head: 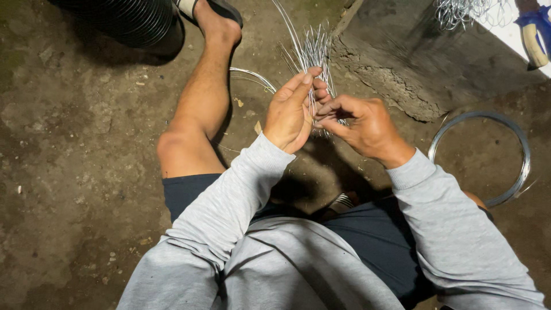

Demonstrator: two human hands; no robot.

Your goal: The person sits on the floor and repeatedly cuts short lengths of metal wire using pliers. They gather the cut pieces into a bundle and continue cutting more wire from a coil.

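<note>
- Left hand (290, 112) is clasping a bundle of cut wires (314, 54) upright, keeping their ends fanned.
- Right hand (361, 123) is pinching one wire from the bundle, fingers closed.
- Wire coil (519, 140) is lying on the dirt floor (80, 143), near the right arm.

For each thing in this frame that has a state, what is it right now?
Left hand: closed around the wire bundle.
Right hand: fingers pinching the bundle's wires.
Wire bundle: held upright, cut ends fanned out.
Wire coil: wound, lying flat on the ground, untouched.
Wire pile: tangled, at the top edge.
</note>
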